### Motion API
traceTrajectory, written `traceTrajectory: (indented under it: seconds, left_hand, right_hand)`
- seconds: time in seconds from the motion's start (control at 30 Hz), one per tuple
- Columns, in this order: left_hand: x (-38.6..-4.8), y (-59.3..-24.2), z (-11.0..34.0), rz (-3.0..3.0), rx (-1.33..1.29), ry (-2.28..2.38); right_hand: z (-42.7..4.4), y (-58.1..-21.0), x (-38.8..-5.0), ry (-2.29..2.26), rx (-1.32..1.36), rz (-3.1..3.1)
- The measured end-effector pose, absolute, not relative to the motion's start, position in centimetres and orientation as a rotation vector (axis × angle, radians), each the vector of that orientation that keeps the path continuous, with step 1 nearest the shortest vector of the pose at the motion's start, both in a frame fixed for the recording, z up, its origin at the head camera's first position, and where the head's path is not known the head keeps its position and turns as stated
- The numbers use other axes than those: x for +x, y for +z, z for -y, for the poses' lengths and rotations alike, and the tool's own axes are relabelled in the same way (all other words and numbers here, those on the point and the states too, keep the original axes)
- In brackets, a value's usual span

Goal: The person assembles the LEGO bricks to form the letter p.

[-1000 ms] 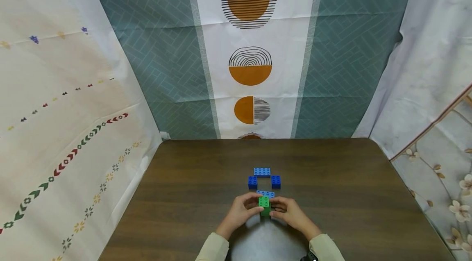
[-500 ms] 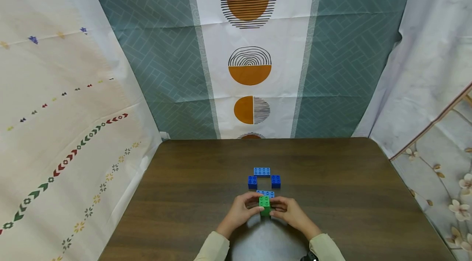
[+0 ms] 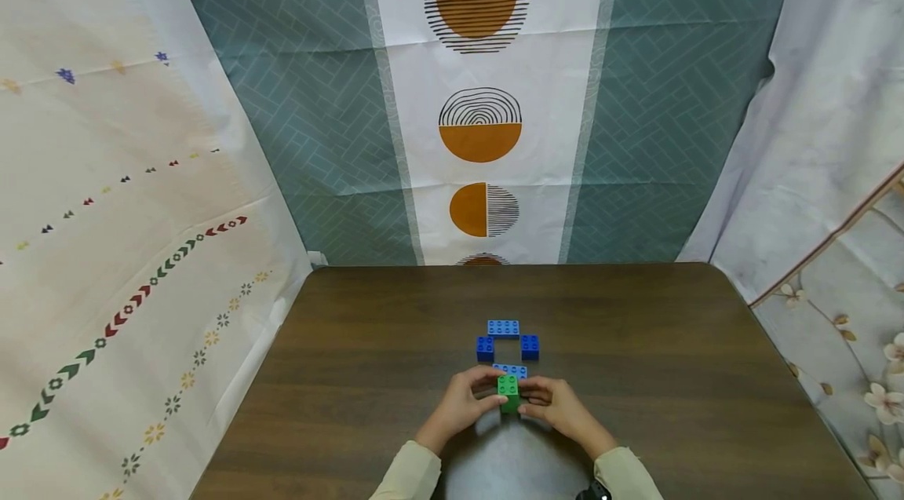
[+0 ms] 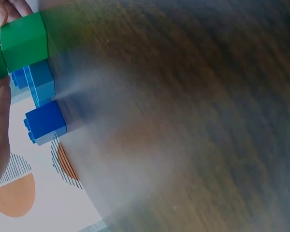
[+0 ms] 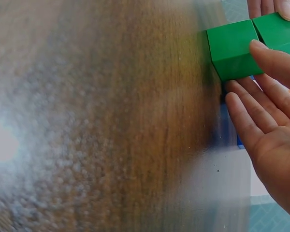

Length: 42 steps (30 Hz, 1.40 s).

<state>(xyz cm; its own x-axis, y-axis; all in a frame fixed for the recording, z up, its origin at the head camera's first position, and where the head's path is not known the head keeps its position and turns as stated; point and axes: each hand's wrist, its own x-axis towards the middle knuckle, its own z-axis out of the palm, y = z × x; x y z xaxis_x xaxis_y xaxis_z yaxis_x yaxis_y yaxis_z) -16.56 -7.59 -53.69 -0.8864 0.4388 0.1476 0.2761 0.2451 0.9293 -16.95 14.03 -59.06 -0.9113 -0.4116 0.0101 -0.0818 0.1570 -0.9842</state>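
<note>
Two green bricks, one stacked on the other, stand upright near the table's front; the head view shows the upper brick [image 3: 508, 385] and lower brick [image 3: 508, 404]. From the left side my left hand [image 3: 461, 406] pinches the stack, thumb in front. My right hand [image 3: 562, 410] grips it from the right; in the right wrist view its thumb presses near the seam beside the lower brick [image 5: 234, 48], and the other fingers of this hand [image 5: 275, 150] are extended. Just behind the stack, a light blue brick [image 3: 515, 370] is partly hidden.
Farther back, two dark blue bricks, left [image 3: 485, 348] and right [image 3: 530, 347], stand apart, with another light blue brick [image 3: 504, 328] behind them. They rest on the brown wooden table [image 3: 367, 359]. Patterned cloths hang behind and at both sides.
</note>
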Motion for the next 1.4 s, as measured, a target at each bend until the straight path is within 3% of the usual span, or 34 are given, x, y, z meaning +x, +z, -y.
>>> traceTrajectory:
  seconds: [0.2, 1.4]
  left_hand:
    - [-17.9, -56.7, 7.6, -2.403, 0.701, 1.676]
    - [-17.9, -56.9, 7.8, -2.442, 0.838, 1.623]
  right_hand:
    - [-14.1, -59.0, -16.9, -1.832, -0.486, -2.185]
    - [-14.0, -59.1, -16.9, -1.83, -0.449, -2.196]
